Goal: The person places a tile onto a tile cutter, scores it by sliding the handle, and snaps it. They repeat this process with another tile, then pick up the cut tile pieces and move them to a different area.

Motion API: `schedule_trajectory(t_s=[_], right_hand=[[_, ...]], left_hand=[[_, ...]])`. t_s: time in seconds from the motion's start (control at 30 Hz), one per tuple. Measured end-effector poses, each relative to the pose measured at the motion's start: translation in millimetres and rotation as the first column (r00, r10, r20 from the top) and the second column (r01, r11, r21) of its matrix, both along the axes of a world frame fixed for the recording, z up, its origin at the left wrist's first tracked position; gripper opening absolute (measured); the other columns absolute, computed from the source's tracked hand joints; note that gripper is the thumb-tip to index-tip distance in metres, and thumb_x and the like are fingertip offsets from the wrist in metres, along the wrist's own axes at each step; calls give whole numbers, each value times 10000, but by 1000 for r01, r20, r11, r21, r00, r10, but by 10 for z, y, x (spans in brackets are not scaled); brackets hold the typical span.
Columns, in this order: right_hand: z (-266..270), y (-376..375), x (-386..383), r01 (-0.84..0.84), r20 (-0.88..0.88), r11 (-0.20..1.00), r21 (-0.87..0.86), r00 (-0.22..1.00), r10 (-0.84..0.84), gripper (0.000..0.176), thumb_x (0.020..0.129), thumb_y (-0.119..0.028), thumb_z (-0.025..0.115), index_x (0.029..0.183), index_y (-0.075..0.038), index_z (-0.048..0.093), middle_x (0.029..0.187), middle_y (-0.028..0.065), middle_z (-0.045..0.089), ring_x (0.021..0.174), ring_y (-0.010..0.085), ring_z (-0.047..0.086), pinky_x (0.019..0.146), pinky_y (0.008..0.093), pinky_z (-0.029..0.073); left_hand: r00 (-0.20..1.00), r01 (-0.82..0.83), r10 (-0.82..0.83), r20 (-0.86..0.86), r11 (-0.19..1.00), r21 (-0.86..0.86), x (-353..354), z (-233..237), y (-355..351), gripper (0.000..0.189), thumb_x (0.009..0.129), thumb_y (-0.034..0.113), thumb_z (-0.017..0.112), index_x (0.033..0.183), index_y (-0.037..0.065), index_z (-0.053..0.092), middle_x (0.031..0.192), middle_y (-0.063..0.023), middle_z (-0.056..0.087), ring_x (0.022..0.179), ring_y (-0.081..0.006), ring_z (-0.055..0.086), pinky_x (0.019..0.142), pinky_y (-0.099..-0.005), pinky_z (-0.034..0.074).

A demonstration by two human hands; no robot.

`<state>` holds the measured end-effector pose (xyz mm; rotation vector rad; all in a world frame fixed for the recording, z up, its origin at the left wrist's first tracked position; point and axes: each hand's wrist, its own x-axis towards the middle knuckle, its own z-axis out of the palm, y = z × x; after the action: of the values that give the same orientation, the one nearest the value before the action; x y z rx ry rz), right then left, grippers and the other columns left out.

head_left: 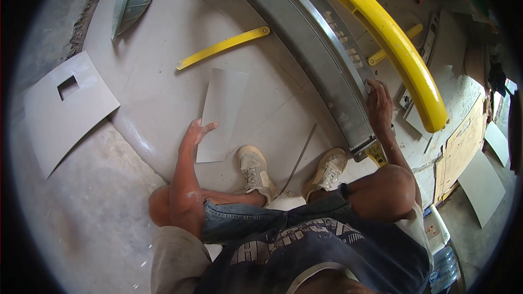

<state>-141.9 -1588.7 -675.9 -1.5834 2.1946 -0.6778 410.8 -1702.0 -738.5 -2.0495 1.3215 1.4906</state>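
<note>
My left hand point(199, 132) is closed on the left edge of a pale rectangular tile piece point(222, 114), thumb on top. The piece is tilted above the floor in front of my left shoe. A long grey tile cutter point(310, 49) runs diagonally before me, with a metal rail and a thick yellow curved bar point(387, 27) along its far side. Against the rail, near the cutter's close end, my right hand point(379, 103) has its fingers curled. Something small and whitish shows at those fingertips, too small to name.
A yellow support arm point(223, 48) sticks out from the cutter's left. A large tile with a square cut-out point(41, 120) lies at left; a greenish basin point(136, 5) is beyond. A thin strip point(299, 155) lies between my shoes. Tile pieces point(482, 188) and a plastic bottle point(444, 267) are at right.
</note>
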Motion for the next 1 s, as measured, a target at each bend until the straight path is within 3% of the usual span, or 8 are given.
schedule_trajectory(t_s=[0.17,0.33,0.53,0.57,0.67,0.77,0.9,1.0], right_hand=[[31,-8,-13,-148,-134,989,-14,980,145,344,916,-32,556,1248,-123,579,1110,159,633,985,338,648,793,425,529],[423,119,-124,-243,-97,888,391,948,302,396,911,-111,564,1306,-109,532,1081,166,633,886,385,652,747,480,531],[2271,1694,227,-114,248,892,438,969,2,506,896,-301,645,1335,-77,530,1234,199,608,1091,388,609,915,461,502],[2449,2188,374,-28,178,771,637,978,-111,541,885,-384,657,1319,-80,549,1196,193,628,1102,376,610,949,473,481],[3527,3399,803,39,334,707,706,862,-381,777,886,-588,587,1328,48,522,1241,298,611,1155,399,602,957,470,477],[4622,4086,1167,-160,572,564,810,429,-699,633,931,-565,571,1347,-91,522,1037,133,670,898,221,662,660,378,569],[6011,4296,1747,-116,526,513,851,202,-826,677,969,-431,593,1520,-133,335,1466,184,452,1248,358,560,963,477,532],[4432,5226,2731,-186,471,868,460,880,-61,663,921,-318,629,1495,-99,380,1461,193,470,1245,384,556,1048,472,457]], left_hand=[[941,324,-310,138,941,-94,-324,616,-187,565,864,394,707,1222,-33,616,1152,-277,651,1070,-397,620,937,-439,486],[897,440,-425,119,884,-156,-193,1976,-199,489,917,371,644,1201,-27,634,1134,-281,650,1087,-436,604,938,-459,473],[871,490,-470,140,846,-211,878,4052,765,574,933,448,614,1144,-85,626,965,-308,668,935,-468,642,847,-508,513],[709,704,-605,362,642,-304,1276,4207,1107,567,945,460,589,1127,-76,638,982,-313,663,934,-478,633,847,-524,506],[716,669,-557,422,720,-185,1334,5347,1548,544,921,465,621,1054,-61,658,991,-307,664,950,-481,634,842,-539,505],[772,498,-409,487,865,-62,1303,6063,1822,467,911,380,647,1109,-43,659,1072,-284,675,1030,-438,637,894,-495,490],[787,532,-431,442,836,-133,896,6396,1564,459,908,378,656,1076,-49,659,1029,-283,674,989,-438,641,865,-493,496],[765,632,-540,351,735,-246,539,6518,1230,454,907,377,662,1051,-53,659,998,-283,674,959,-438,644,844,-491,500]])
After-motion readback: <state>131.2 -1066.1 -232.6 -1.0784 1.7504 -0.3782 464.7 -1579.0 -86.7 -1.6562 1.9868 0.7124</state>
